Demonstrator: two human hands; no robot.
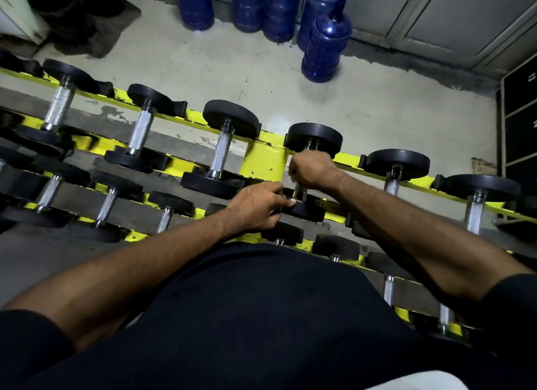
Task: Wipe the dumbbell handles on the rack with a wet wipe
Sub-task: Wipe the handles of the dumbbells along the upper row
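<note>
A yellow rack (263, 161) holds rows of black dumbbells with steel handles. My right hand (312, 168) is wrapped around the handle of a top-row dumbbell (313, 135); a sliver of white wipe shows at its left edge. My left hand (258, 206) rests on the near black head (306, 211) of that same dumbbell, fingers curled on it. The handle itself is mostly hidden under my right fist. To the left a dumbbell with a bare knurled handle (219, 154) lies free.
More dumbbells (141, 128) fill the top row left and right, with smaller ones (106, 206) on lower rows. Several blue water jugs (325, 43) stand on the floor behind the rack. Black stacked items (62, 8) sit far left; cabinets are at the right.
</note>
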